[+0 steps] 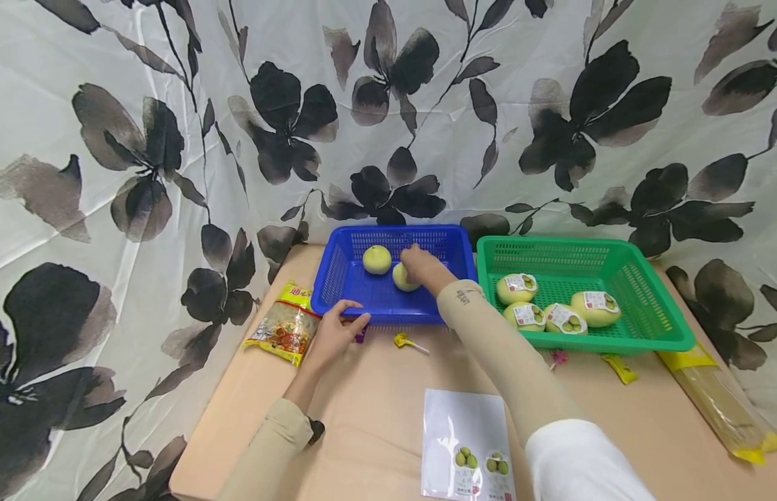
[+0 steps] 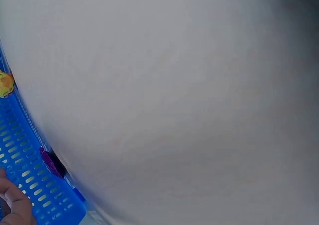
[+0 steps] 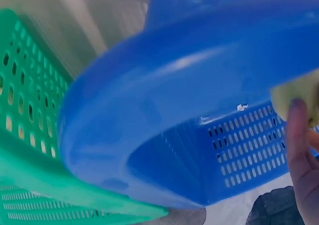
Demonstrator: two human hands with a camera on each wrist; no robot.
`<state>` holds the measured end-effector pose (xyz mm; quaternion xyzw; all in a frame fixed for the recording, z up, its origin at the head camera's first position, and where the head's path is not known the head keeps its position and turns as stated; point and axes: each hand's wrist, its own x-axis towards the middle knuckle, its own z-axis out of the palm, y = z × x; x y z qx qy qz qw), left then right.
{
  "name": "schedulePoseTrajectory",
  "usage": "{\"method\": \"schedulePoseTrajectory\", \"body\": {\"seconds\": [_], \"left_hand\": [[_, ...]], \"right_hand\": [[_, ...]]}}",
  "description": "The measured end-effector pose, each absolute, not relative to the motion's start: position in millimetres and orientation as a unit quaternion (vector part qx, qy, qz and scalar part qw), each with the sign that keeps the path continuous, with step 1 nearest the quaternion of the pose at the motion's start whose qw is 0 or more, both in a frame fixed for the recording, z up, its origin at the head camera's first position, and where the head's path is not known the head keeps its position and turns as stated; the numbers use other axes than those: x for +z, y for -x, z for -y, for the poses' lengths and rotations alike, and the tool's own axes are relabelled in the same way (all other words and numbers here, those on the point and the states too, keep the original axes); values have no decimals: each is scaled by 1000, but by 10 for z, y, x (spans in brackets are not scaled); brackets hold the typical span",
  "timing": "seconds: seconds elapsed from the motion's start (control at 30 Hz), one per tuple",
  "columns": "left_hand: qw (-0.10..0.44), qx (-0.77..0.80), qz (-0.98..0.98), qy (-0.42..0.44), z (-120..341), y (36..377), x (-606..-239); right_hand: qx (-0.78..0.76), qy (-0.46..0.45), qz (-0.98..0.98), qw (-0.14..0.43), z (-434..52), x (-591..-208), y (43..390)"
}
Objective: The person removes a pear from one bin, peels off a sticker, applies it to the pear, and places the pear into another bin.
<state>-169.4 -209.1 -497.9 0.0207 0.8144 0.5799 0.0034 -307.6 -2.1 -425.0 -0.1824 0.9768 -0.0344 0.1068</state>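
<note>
My right hand [image 1: 423,268] reaches into the blue basket [image 1: 388,316] and grips a round pale-green melon [image 1: 401,277]. In the right wrist view, the thumb presses on the melon's [image 3: 283,98] smooth skin. A second bare melon [image 1: 377,259] lies to its left in the same basket. At the basket's front left corner, my left hand [image 1: 335,330] holds the rim. Only a few curled fingers [image 2: 17,202] of it show in the left wrist view, against the slotted blue wall. Several melons with white printed labels [image 1: 566,319] lie in the green basket [image 1: 651,337] to the right.
A sheet of printed labels [image 1: 463,431] lies in front. A yellow-wrapped lollipop [image 1: 410,342], purple wrapped candy [image 1: 361,335] and yellow candy [image 1: 620,369] sit near the baskets. A food bag [image 1: 284,323] stands left, a long yellow packet [image 1: 716,400] right. Floral cloth [image 1: 388,139] hangs behind.
</note>
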Motion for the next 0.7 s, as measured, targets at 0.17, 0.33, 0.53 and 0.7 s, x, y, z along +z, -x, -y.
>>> {"method": "schedulePoseTrajectory", "body": {"seconds": [0.17,0.33,0.53,0.7], "left_hand": [[0,583,-812,-19,2096,1710,-5000],[-5,583,-812,-16,2089,1721,-4993],[-9,585,-811,-21,2077,1705,-4990],[-8,588,-809,-19,2070,1697,-4996]], "right_hand": [[-47,171,-975,131,29,-4270,3057],[-53,168,-976,130,10,-4258,3041],[-63,169,-976,125,-17,-4294,3017],[-94,174,-972,126,-30,-4301,2961]]}}
